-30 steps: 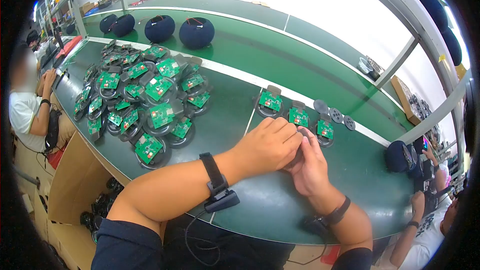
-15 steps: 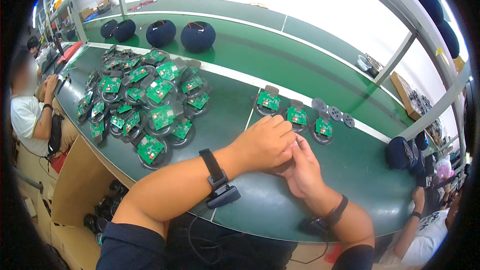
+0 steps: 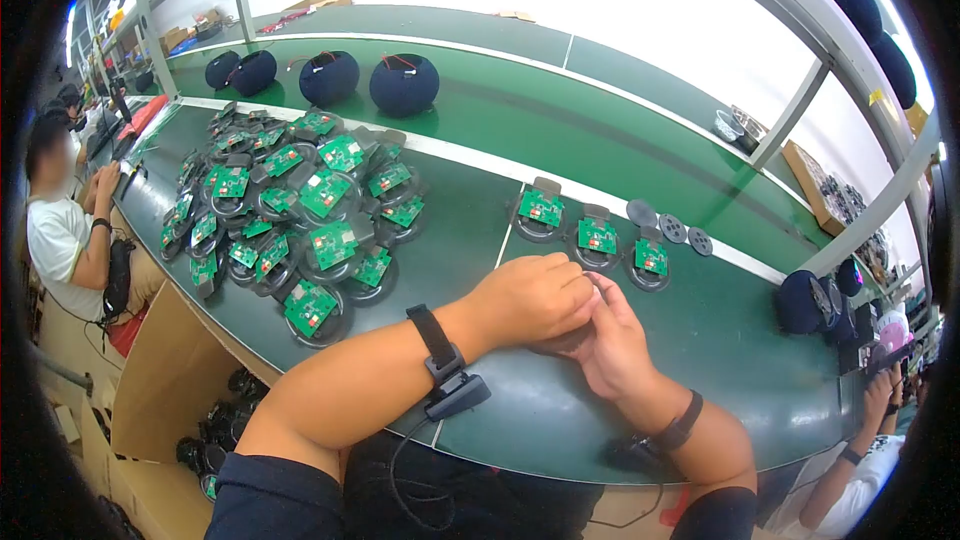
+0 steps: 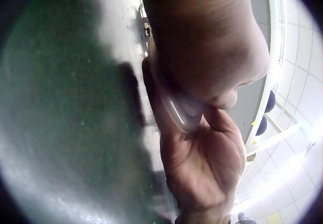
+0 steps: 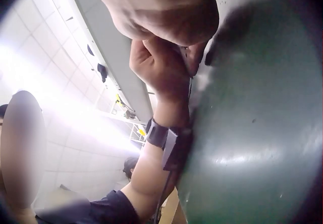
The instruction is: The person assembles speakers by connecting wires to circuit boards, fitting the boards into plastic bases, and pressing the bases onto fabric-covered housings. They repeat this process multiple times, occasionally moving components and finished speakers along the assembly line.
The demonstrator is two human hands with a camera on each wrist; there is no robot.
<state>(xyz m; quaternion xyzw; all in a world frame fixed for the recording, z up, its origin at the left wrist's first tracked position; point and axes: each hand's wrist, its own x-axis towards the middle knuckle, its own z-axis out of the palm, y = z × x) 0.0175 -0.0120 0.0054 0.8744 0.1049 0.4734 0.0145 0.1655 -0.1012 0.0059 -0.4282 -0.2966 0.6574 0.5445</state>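
Both hands meet above the green table (image 3: 720,380), around a dark round part (image 3: 566,342) with a clear curved rim (image 4: 182,118). My left hand (image 3: 528,302) has its fingers curled over the part's upper side, back of the hand upward. From the other side my right hand (image 3: 618,348) grips it, palm turned up in the left wrist view, thumb raised near the left fingertips. Most of the part is hidden by the hands. Beyond them stand three round units with green boards (image 3: 541,207), (image 3: 597,236), (image 3: 651,257) in a row.
Many similar units are piled (image 3: 325,192) at left. Small dark discs (image 3: 673,229) lie beside the row. Dark blue round shells (image 3: 404,86) stand along the back, another (image 3: 798,302) at right. A cardboard box (image 3: 165,380) stands below the left edge; people sit at both sides.
Both hands have come slightly nearer to the body, still together around the part. The view has shifted a little. At far right, the other person's arms have moved.
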